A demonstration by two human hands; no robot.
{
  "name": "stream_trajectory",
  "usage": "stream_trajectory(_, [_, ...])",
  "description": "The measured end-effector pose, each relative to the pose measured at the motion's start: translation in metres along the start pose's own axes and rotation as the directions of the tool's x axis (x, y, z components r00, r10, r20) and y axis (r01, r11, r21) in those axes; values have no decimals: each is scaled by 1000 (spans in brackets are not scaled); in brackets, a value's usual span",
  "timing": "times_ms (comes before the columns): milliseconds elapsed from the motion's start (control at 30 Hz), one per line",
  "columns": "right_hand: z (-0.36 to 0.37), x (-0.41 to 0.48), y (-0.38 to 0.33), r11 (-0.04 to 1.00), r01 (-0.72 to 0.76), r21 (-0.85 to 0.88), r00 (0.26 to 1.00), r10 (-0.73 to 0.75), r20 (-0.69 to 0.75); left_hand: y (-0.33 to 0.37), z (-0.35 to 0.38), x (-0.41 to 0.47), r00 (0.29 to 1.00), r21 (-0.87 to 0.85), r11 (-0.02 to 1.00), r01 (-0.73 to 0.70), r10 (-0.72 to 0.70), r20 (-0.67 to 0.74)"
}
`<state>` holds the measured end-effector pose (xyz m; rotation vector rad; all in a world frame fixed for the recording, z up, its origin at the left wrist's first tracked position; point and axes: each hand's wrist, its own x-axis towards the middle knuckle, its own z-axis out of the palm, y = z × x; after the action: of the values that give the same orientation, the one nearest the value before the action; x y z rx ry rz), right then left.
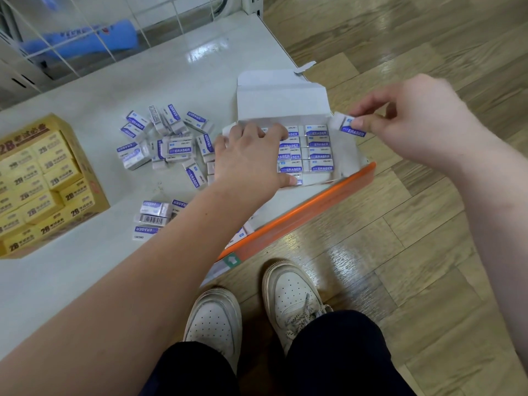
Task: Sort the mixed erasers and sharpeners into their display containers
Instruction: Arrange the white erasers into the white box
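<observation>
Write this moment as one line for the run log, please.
left hand: flat on erasers in white box | right hand: pinching one eraser beside box | loose erasers: remaining on shelf

Both forearms are bare, with no sleeves, watch or rings showing on the left hand (251,158) or the right hand (411,121). At the bottom centre of the frame, dark navy trousers (337,358) end above scuffed white perforated sneakers (291,298), the right one with speckled laces.
</observation>
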<state>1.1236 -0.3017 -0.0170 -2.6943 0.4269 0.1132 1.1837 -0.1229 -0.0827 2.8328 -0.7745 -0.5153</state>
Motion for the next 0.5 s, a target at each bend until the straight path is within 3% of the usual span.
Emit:
stream_trajectory(133, [10,1,-14,998,33,49,995,-38,91,0,0,-1,1000,10,1000,1,-1,1])
stream_trajectory(300, [32,4,-23,994,44,-99,956,-13,292,0,0,-1,1000,14,1000,3,-3,-8])
stream_trajectory(500, [32,6,-28,957,15,-291,940,86,331,-1,0,-1,1000,4,1000,-2,2,-7])
